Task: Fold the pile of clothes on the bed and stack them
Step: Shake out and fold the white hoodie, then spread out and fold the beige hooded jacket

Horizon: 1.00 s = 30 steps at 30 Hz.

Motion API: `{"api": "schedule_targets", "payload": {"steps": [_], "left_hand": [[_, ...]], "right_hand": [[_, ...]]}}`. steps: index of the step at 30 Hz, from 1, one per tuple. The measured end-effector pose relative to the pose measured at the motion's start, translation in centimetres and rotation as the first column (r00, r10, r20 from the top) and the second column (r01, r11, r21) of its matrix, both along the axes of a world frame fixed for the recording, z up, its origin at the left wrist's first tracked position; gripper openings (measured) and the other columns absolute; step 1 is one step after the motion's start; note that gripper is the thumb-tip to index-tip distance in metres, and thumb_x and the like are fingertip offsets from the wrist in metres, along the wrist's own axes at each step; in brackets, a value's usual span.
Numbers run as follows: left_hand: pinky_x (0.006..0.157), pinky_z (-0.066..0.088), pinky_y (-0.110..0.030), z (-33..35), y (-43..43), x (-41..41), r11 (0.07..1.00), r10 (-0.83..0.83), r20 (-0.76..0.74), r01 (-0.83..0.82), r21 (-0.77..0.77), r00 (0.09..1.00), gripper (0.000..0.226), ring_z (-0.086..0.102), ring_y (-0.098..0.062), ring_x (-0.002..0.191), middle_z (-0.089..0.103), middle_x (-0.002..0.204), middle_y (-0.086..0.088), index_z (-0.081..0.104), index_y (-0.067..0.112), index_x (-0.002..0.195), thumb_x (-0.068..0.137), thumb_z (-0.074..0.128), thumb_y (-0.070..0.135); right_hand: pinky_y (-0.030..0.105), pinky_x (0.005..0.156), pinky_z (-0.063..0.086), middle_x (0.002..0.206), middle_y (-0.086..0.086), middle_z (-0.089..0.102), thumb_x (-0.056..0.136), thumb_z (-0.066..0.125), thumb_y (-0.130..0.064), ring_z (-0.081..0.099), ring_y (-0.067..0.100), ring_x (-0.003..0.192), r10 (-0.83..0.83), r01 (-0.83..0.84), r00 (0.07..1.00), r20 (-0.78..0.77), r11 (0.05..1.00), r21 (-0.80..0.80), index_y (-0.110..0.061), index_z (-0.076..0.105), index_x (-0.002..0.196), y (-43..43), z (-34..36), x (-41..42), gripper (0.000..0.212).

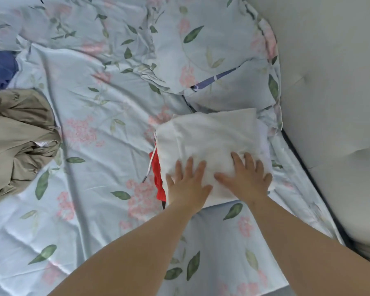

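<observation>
A folded white garment [207, 137] lies on the bed at centre right, on top of a red garment [157, 178] whose edge and white drawstring [151, 165] stick out at its left. My left hand [187, 182] and my right hand [248, 176] both press flat on the near edge of the white garment, fingers straight and spread. At the far left sits an unfolded pile: an olive-khaki garment [19, 137] with a dark blue garment [1, 69] behind it.
The bed is covered by a light blue floral sheet [98, 116]. A matching pillow [218, 56] lies behind the white garment. A pale padded headboard or wall [333, 92] runs along the right side, with a dark gap at the mattress edge.
</observation>
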<state>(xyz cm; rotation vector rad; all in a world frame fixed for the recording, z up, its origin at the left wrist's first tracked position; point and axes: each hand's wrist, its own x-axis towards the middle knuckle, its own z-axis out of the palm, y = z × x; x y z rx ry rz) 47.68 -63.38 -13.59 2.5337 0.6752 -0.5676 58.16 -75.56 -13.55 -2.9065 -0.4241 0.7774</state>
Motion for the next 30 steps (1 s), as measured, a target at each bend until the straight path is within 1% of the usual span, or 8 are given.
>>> {"api": "schedule_targets", "payload": {"steps": [5,9,12,16,19,22,25,30], "left_hand": [[0.114,-0.011,-0.051,-4.7,0.0,0.3,0.985,-0.109,0.036,0.103,0.135,0.993,0.075,-0.022,-0.028,0.143,-0.02,0.157,0.006,-0.017,0.038,0.146,0.093,0.032,0.058],[0.112,-0.016,-0.051,-7.2,-0.2,0.4,0.975,-0.138,0.041,0.128,0.18,0.99,0.077,-0.023,-0.03,0.143,-0.019,0.157,0.004,-0.019,0.035,0.147,0.092,0.031,0.059],[0.112,-0.016,-0.051,-7.2,-0.1,0.6,0.975,-0.146,0.064,0.133,0.176,0.987,0.077,-0.02,-0.03,0.143,-0.014,0.159,0.003,-0.014,0.034,0.148,0.092,0.033,0.06],[0.116,-0.011,-0.045,-5.5,1.9,-0.8,0.977,-0.199,0.136,0.187,0.098,0.971,0.07,-0.014,-0.023,0.145,-0.005,0.159,0.006,-0.003,0.036,0.15,0.094,0.033,0.056],[0.117,-0.005,-0.039,-4.5,4.6,-4.5,0.959,-0.282,0.203,0.273,0.071,0.938,0.06,-0.005,-0.015,0.147,0.005,0.159,0.007,0.008,0.035,0.15,0.098,0.037,0.043],[0.119,0.003,-0.037,-3.7,8.3,-9.7,0.984,-0.175,0.234,0.165,0.06,0.956,0.06,0.004,-0.013,0.146,0.011,0.158,0.007,0.011,0.034,0.15,0.098,0.04,0.038],[0.117,0.011,-0.032,-3.4,12.5,-15.0,0.995,-0.083,0.245,0.065,0.082,0.966,0.058,0.012,-0.013,0.145,0.017,0.157,0.006,0.017,0.031,0.15,0.098,0.042,0.036],[0.11,0.019,-0.03,-3.8,21.4,-25.7,0.989,0.056,0.151,-0.075,0.124,0.987,0.052,0.017,-0.01,0.142,0.022,0.154,0.009,0.025,0.031,0.146,0.097,0.043,0.032]], "right_hand": [[0.062,0.11,0.007,0.158,-0.009,-0.006,0.065,0.026,-0.086,-0.003,0.031,0.145,0.029,-0.029,0.998,0.062,1.0,0.003,-0.047,-0.004,0.144,-1.5,-5.0,-0.4,0.093],[0.061,0.109,0.005,0.158,-0.006,-0.005,0.067,0.026,-0.084,-0.003,0.03,0.143,0.026,-0.03,0.992,0.127,0.999,0.024,-0.043,0.0,0.147,-1.7,-7.2,-1.0,0.094],[0.06,0.109,0.008,0.158,-0.004,0.001,0.069,0.034,-0.081,0.001,0.031,0.143,0.02,-0.028,0.986,0.166,0.999,0.044,-0.04,0.008,0.148,-1.7,-6.9,-1.0,0.093],[0.057,0.109,0.01,0.156,-0.001,0.017,0.074,0.058,-0.063,0.01,0.031,0.143,-0.068,0.045,0.972,0.223,0.993,0.106,-0.03,0.031,0.141,-0.6,-4.7,-2.4,0.079],[0.055,0.113,0.007,0.155,0.008,0.023,0.081,0.062,-0.041,0.009,0.034,0.144,-0.138,0.105,0.952,0.273,0.986,0.132,-0.013,0.032,0.143,1.6,-3.4,-5.6,0.074],[0.048,0.116,0.006,0.156,0.013,0.019,0.087,0.057,-0.033,0.007,0.032,0.145,-0.185,0.138,0.949,0.256,0.972,0.188,-0.011,0.028,0.147,5.2,-2.0,-9.3,0.07],[0.044,0.118,0.007,0.157,0.006,0.019,0.095,0.044,-0.038,0.005,0.027,0.146,-0.036,0.006,0.989,0.147,0.979,0.204,-0.024,0.037,0.142,9.3,-1.4,-12.8,0.049],[0.04,0.112,0.024,0.142,-0.002,0.045,0.092,0.048,-0.029,0.032,0.02,0.136,0.137,-0.132,0.991,0.006,0.942,0.31,-0.027,0.043,0.138,19.3,-1.5,-22.1,0.046]]}}
